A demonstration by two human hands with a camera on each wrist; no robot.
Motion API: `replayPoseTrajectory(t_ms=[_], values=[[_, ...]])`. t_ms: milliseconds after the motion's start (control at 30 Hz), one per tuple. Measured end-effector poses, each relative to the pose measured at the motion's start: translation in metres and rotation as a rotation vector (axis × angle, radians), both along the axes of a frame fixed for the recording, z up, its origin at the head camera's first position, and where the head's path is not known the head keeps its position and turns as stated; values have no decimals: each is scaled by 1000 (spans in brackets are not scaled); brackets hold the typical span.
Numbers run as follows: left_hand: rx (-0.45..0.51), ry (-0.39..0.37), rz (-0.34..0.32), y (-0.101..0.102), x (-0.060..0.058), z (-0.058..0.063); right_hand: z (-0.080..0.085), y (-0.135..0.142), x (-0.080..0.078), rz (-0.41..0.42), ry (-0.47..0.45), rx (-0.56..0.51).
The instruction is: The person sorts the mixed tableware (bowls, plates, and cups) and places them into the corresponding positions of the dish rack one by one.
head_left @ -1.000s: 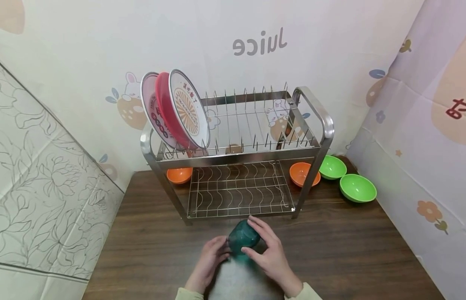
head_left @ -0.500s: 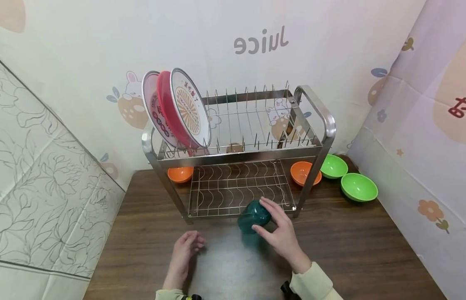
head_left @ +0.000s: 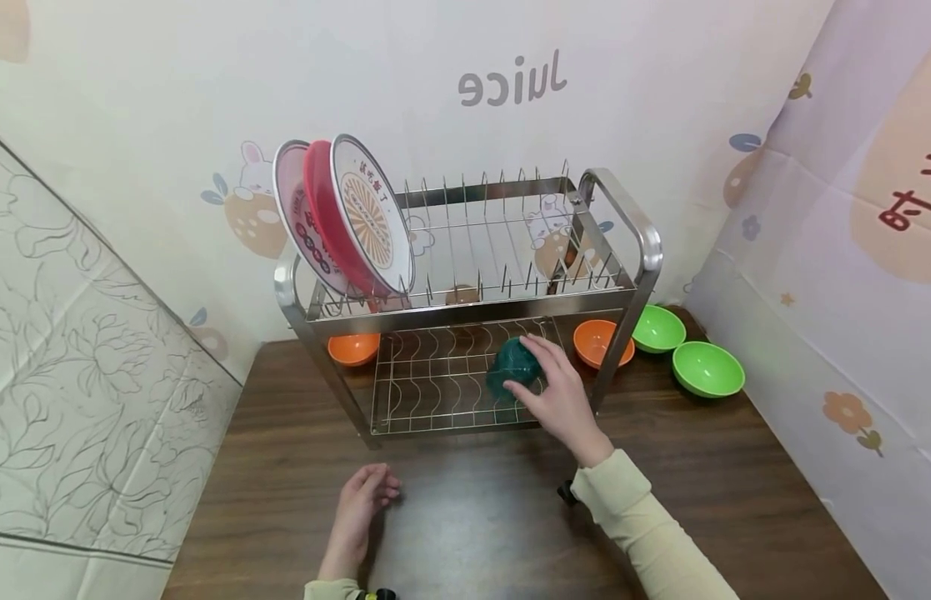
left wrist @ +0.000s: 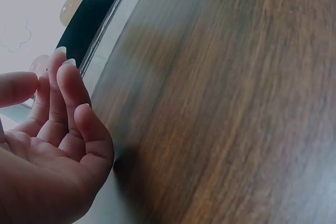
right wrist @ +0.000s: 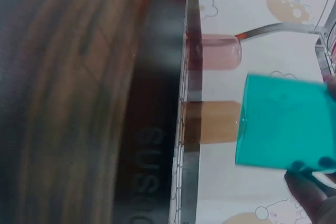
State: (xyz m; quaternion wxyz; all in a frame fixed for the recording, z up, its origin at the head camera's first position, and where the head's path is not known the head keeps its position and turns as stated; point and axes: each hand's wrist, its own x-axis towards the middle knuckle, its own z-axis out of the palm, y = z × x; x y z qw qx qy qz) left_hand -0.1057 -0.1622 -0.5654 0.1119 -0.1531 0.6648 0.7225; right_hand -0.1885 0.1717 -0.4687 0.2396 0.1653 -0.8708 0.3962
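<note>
Head view: fingers of the right hand (head_left: 561,398) grip a teal cup (head_left: 514,363); the left hand (head_left: 362,498) curls loosely.

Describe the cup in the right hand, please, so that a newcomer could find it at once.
Start at the two-tier metal rack. In the head view, the right hand, seen against the lower tier, holds the cup. It alone is teal and hand-held, unlike the pink cup and amber cup beyond it.

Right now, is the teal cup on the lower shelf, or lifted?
Lifted: the right hand grips the teal cup, with a gap above the shelf.
</note>
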Motion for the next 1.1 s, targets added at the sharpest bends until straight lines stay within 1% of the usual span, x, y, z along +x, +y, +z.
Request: replayPoseTrajectory(t_ms=[233, 367, 500, 567, 667, 767, 867, 1033, 1100], values=[[-3, 3, -10, 4, -1, 3, 0, -3, -37, -82, -75, -6], [-2, 10, -11, 4, 0, 3, -5, -4, -59, -145, -152, 5], [-1, 10, -7, 6, 0, 2, -11, -5, -78, -197, -239, 6], [0, 9, -17, 9, 0, 1, -13, -4, -86, -230, -278, 6], [11, 9, -53, 17, 1, 1, -13, -2, -99, -263, -305, -27], [28, 10, -94, 26, 3, 1, -14, 1, -112, -280, -299, -75], [49, 15, -127, 35, 4, 2, -15, 5, -122, -283, -252, -116], [86, 35, -154, 48, 4, 4, -18, 7, -138, -278, -160, -124], [101, 37, -167, 53, 4, 5, -19, 7, -142, -279, -166, -122]])
